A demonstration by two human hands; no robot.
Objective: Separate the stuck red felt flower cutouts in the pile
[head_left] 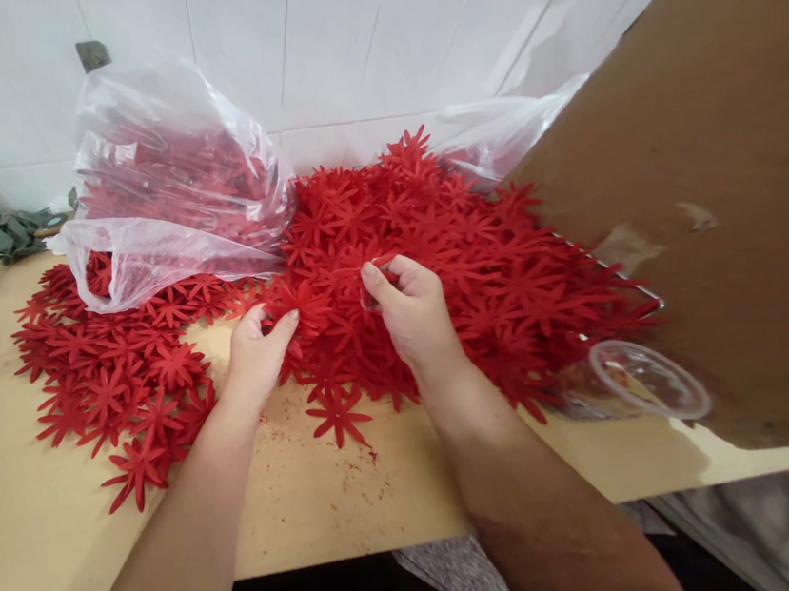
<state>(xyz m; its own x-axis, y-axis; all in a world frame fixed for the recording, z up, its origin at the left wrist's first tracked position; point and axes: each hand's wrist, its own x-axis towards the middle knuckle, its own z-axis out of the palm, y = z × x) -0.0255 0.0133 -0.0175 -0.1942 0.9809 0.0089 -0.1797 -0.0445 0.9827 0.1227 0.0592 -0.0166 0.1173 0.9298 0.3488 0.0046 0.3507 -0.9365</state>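
The right hand (415,317) pinches one red flower (378,267) between thumb and fingers, its grip closed on it, lifting it a bit so it comes free of the others. The left hand (261,350) presses its fingers on another flower piece (302,307), grip closed on its edge. Both are at the big flower heap (448,260) in the middle of the surface (28,532), toward its back edge. A plastic bag (166,189) of more flowers sits behind, and a clear cup (646,380) lies near the front right edge, beside the cardboard (728,197).

I see a craft workshop: heaps of red felt flowers (476,257) on a tabletop (25,513), bagged stock (171,179), cardboard (728,197).
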